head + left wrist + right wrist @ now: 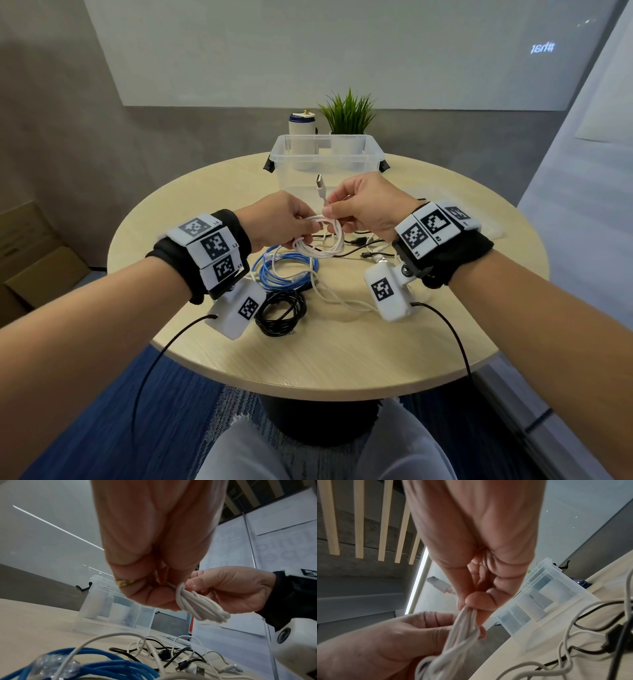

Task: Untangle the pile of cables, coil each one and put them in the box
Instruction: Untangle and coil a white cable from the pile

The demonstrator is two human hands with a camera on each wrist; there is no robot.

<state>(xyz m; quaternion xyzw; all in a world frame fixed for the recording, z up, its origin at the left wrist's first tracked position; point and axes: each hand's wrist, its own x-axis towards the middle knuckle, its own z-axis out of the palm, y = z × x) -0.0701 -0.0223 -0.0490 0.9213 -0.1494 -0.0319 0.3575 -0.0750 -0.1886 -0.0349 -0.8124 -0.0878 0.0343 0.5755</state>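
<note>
Both hands point(279, 219) grip white cable coil point(320, 240); no legible labels.

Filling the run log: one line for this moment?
both hands hold white cable coil | box empty | tangle remains

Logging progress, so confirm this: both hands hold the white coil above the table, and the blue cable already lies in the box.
Wrong on the blue cable: the head view shows it on the table, not in the box. Both hands do hold the white coil.
</note>
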